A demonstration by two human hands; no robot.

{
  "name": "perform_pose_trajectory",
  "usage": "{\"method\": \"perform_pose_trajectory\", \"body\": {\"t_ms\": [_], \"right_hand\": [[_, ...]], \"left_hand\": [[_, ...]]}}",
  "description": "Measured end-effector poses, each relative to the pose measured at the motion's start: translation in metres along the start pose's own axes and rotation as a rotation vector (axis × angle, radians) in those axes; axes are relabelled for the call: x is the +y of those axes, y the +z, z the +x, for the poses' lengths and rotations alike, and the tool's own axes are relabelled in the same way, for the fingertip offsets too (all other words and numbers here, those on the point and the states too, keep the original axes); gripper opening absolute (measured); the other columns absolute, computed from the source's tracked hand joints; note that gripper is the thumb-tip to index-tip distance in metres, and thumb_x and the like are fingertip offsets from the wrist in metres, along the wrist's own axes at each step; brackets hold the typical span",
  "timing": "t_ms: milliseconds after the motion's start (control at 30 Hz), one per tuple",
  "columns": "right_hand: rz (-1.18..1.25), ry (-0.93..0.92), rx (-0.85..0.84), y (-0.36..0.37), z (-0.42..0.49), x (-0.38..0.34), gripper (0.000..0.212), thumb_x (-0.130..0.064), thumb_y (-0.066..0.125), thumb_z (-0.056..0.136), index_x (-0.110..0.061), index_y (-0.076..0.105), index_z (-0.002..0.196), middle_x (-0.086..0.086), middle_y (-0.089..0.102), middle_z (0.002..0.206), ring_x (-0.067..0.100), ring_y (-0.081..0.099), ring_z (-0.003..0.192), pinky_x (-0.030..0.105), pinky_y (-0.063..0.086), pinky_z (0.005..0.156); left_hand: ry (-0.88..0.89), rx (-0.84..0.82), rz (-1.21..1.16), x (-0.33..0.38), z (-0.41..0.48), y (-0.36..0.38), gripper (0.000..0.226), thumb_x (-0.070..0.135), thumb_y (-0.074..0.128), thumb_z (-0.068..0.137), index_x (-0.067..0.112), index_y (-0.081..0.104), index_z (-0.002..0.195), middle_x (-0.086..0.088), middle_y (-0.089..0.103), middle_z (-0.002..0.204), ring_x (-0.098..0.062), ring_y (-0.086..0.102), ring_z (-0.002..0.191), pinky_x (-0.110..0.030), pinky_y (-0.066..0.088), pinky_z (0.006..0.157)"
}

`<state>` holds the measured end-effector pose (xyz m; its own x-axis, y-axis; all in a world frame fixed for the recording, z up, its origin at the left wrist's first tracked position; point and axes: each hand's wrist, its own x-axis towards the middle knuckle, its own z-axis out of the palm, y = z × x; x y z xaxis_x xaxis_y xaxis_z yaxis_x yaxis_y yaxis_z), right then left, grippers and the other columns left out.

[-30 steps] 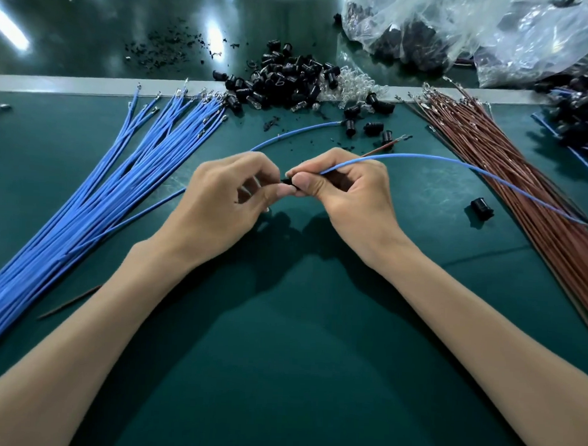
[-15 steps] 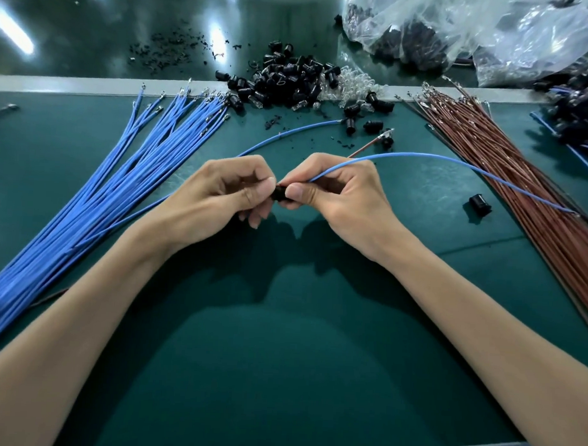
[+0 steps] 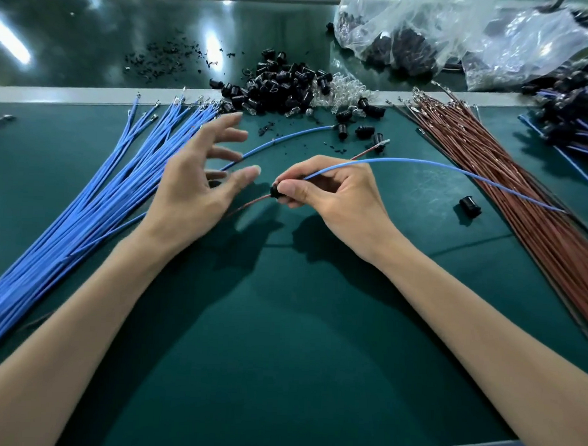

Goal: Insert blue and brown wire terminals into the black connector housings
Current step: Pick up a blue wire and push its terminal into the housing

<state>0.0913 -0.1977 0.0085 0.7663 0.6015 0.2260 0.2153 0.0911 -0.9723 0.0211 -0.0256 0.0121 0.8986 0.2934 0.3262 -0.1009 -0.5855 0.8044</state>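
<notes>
Right hand (image 3: 330, 194) pinching housing (image 3: 275, 192), left hand (image 3: 194, 186) spread

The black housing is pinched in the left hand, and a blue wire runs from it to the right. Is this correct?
No. The head view shows the right hand pinching the black housing; the left hand is open, holding nothing. The blue wire does run to the right.

Green mat (image 3: 280, 372) bears blue wires (image 3: 87, 199), brown wires (image 3: 520, 197), black housings (image 3: 364, 131).
</notes>
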Motion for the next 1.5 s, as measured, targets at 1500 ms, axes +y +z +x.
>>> {"method": "perform_pose_trajectory", "body": {"t_ms": [1500], "right_hand": [[-0.009,0.01,0.107,-0.01,0.004,0.0,0.02,-0.004,0.071,0.082,-0.019,0.062,0.073,-0.008,0.068,0.067,0.007,0.065,0.067,0.02,0.052,0.065]], "left_hand": [[-0.106,0.039,-0.286,0.021,-0.017,0.025,0.016,0.005,0.075,0.078,0.018,0.071,0.086,0.003,0.073,0.079,-0.008,0.066,0.07,-0.021,0.054,0.071]]}}
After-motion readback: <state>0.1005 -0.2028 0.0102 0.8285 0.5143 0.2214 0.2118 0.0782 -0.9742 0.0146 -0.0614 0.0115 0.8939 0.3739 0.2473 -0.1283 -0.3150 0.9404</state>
